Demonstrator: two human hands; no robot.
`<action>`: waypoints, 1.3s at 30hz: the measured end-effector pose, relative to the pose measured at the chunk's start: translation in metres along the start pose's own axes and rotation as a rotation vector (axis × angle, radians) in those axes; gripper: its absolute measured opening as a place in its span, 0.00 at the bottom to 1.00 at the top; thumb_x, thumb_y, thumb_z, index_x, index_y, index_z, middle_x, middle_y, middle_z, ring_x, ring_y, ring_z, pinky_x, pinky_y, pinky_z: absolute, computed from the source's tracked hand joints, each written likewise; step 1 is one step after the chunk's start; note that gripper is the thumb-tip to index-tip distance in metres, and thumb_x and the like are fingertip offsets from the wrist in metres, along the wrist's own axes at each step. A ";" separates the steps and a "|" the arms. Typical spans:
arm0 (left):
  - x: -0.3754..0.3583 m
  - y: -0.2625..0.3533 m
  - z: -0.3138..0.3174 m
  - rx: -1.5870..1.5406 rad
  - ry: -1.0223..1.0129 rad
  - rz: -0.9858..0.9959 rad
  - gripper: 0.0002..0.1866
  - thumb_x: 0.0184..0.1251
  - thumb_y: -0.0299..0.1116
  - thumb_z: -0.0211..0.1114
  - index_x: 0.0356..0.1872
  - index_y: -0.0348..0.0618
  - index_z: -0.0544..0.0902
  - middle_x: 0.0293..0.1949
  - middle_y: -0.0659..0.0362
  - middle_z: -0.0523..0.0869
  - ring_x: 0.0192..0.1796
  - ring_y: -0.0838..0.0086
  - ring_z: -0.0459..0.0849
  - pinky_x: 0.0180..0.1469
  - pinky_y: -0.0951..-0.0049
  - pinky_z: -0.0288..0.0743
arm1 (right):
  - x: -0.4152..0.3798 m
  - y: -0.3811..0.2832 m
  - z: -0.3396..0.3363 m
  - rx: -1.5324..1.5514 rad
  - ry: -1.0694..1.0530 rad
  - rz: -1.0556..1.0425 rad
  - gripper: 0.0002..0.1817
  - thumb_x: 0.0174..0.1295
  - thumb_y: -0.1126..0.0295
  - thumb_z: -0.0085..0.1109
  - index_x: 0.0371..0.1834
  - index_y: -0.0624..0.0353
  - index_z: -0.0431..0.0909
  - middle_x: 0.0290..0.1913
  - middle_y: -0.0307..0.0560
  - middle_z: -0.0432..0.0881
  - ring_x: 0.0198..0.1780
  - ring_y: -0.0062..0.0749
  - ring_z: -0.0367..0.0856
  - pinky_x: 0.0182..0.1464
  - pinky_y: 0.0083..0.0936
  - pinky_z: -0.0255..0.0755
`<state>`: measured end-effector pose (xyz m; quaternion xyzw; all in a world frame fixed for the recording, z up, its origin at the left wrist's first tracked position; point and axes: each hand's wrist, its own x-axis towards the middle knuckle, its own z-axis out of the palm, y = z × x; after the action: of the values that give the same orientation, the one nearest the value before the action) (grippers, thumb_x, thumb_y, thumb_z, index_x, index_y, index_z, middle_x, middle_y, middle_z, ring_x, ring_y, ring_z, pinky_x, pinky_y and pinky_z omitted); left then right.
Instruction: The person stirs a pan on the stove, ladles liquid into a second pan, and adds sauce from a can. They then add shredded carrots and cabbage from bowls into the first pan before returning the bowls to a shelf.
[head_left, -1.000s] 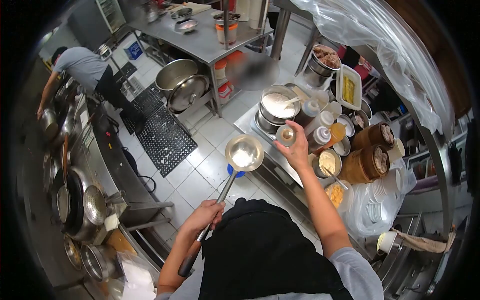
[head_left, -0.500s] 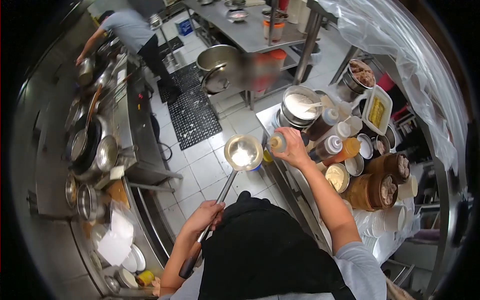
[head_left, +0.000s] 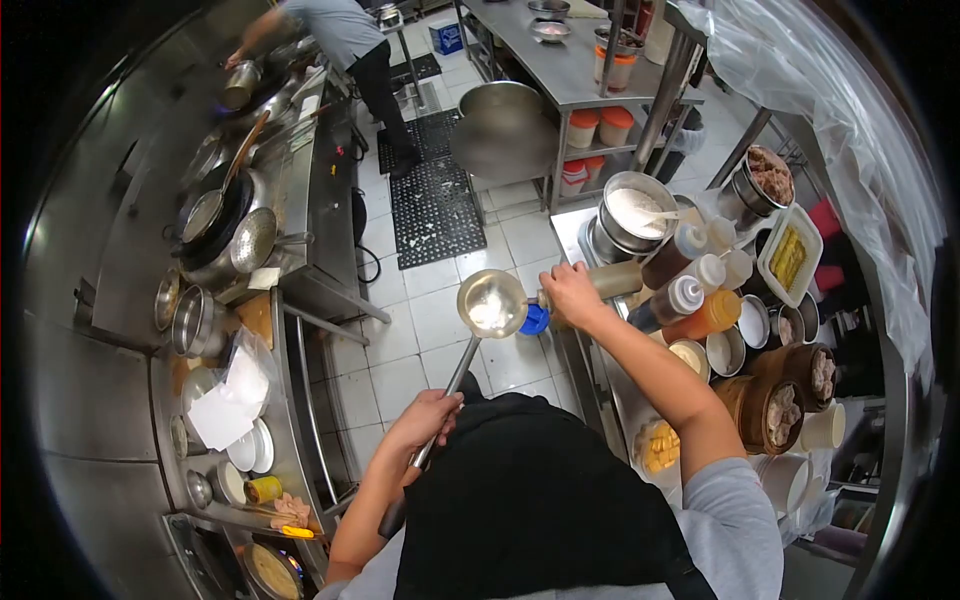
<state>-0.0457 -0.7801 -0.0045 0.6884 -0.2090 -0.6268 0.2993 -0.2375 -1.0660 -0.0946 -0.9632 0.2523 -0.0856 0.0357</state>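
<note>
My left hand [head_left: 422, 422] is wrapped round the long handle of a metal ladle [head_left: 492, 303], whose round bowl is held out in front of my black apron. My right hand [head_left: 574, 296] grips a squeeze bottle [head_left: 617, 279] with a murky, brownish body. The bottle lies tipped on its side, its nozzle pointing left, right at the ladle's rim. Just beyond the bottle stands a steel pot of white powder [head_left: 636, 212] with a white scoop in it. More squeeze bottles, among them an orange one [head_left: 716, 312], cluster to the right of my hand.
Bamboo steamers [head_left: 783, 411] and a tray of yellow food [head_left: 790, 258] sit on the right-hand counter. At left, woks and a perforated strainer [head_left: 253, 238] line the stove. A person in a grey shirt [head_left: 338, 32] works at the far stove, beside a black floor mat [head_left: 437, 190].
My right hand has tipped the squeeze bottle over so its nozzle meets the ladle's rim. The ladle stays in my left hand. The view has shifted, moving the surroundings rightward.
</note>
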 end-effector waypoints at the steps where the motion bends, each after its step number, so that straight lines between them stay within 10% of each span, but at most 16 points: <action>1: 0.003 -0.002 0.001 0.000 0.000 -0.011 0.17 0.72 0.42 0.57 0.25 0.42 0.73 0.15 0.63 0.73 0.12 0.79 0.70 0.16 0.78 0.64 | -0.001 -0.001 0.003 -0.037 -0.007 -0.017 0.25 0.38 0.67 0.72 0.43 0.55 0.76 0.39 0.48 0.79 0.47 0.43 0.76 0.52 0.41 0.64; 9: 0.006 -0.006 0.005 0.010 -0.006 -0.024 0.17 0.72 0.42 0.56 0.25 0.43 0.73 0.16 0.64 0.73 0.12 0.80 0.69 0.15 0.78 0.65 | -0.001 -0.007 0.026 -0.126 0.054 -0.055 0.07 0.53 0.72 0.54 0.36 0.55 0.76 0.35 0.47 0.79 0.43 0.41 0.77 0.51 0.42 0.65; 20: 0.005 -0.008 -0.004 0.019 -0.028 -0.020 0.17 0.73 0.43 0.56 0.26 0.42 0.73 0.15 0.64 0.73 0.12 0.80 0.70 0.15 0.78 0.65 | 0.004 -0.011 0.011 -0.110 -0.088 -0.002 0.31 0.31 0.59 0.79 0.41 0.55 0.76 0.40 0.45 0.81 0.49 0.39 0.78 0.53 0.38 0.64; 39: -0.004 -0.003 -0.007 0.024 -0.022 -0.028 0.17 0.73 0.42 0.56 0.25 0.43 0.73 0.16 0.64 0.73 0.13 0.80 0.70 0.15 0.78 0.65 | 0.006 -0.011 0.000 -0.092 -0.114 -0.002 0.30 0.33 0.57 0.78 0.41 0.55 0.76 0.40 0.45 0.81 0.49 0.39 0.78 0.53 0.38 0.64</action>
<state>-0.0397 -0.7746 -0.0034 0.6879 -0.2102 -0.6358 0.2799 -0.2274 -1.0596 -0.0924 -0.9674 0.2524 -0.0192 0.0056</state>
